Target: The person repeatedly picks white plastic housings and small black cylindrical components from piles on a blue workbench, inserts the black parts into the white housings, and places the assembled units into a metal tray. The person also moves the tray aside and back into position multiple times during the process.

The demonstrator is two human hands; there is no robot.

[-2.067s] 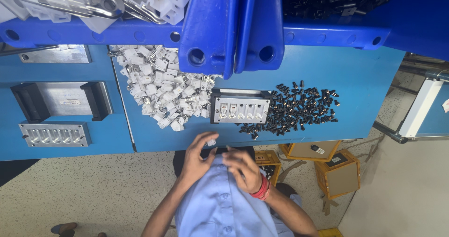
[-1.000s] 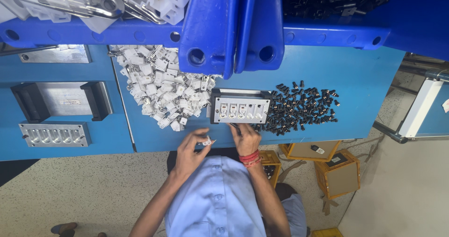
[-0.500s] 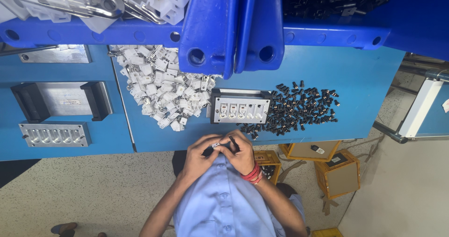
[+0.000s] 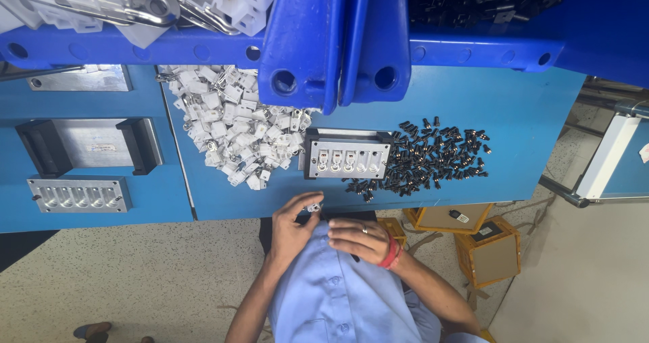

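My left hand pinches a small white and metal part between thumb and fingers, just off the near edge of the blue table. My right hand, with a ring and a red bangle, lies against my blue shirt beside it, fingers stretched toward the left hand; its palm is hidden. Just beyond the hands a metal fixture with a row of slots sits on the table. A heap of white plastic parts lies left of it, and a scatter of small black parts lies right of it.
Blue bins of white and black parts hang over the table's far side. Two more metal fixtures sit on the left bench. Cardboard boxes stand on the floor under the table's right end.
My right hand reached to the fixture, came back to meet the left hand at the small part, and has now pulled away toward my chest. The left hand keeps the part.
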